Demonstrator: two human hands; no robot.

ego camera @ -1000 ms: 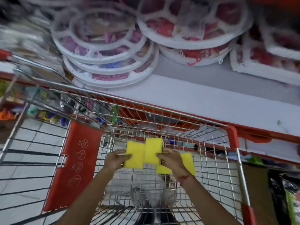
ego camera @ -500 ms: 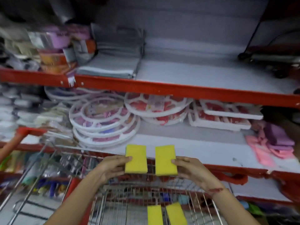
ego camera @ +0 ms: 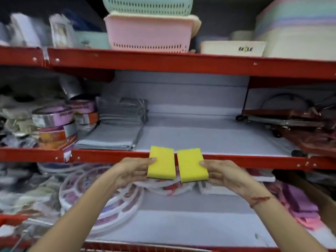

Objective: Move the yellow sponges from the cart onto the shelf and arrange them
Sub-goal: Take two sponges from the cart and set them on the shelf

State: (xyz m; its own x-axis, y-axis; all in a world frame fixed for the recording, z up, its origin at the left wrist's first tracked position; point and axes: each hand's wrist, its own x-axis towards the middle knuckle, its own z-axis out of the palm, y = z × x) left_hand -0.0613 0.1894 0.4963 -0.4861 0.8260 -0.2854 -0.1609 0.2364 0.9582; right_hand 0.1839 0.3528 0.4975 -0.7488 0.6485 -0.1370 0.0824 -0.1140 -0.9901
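I hold two yellow sponges side by side in the air, just in front of the red front edge of the middle shelf (ego camera: 209,135). My left hand (ego camera: 132,171) grips the left yellow sponge (ego camera: 161,162) by its left side. My right hand (ego camera: 223,172) grips the right yellow sponge (ego camera: 192,165) by its right side. A narrow gap separates the two sponges. The grey shelf board behind them is bare in its middle part. Of the cart, only a strip of wire rim (ego camera: 145,247) shows at the bottom edge.
Folded grey cloths (ego camera: 116,131) and stacked tape rolls (ego camera: 56,122) fill the middle shelf's left; dark red metal items (ego camera: 300,124) sit at its right. Pink and cream baskets (ego camera: 149,33) stand on the shelf above. White round trays (ego camera: 109,195) lie on the shelf below.
Both hands have lifted the two sponges out of the cart up to the middle shelf's edge. My view has tilted upward, so the cart and its remaining sponges have dropped out of sight.
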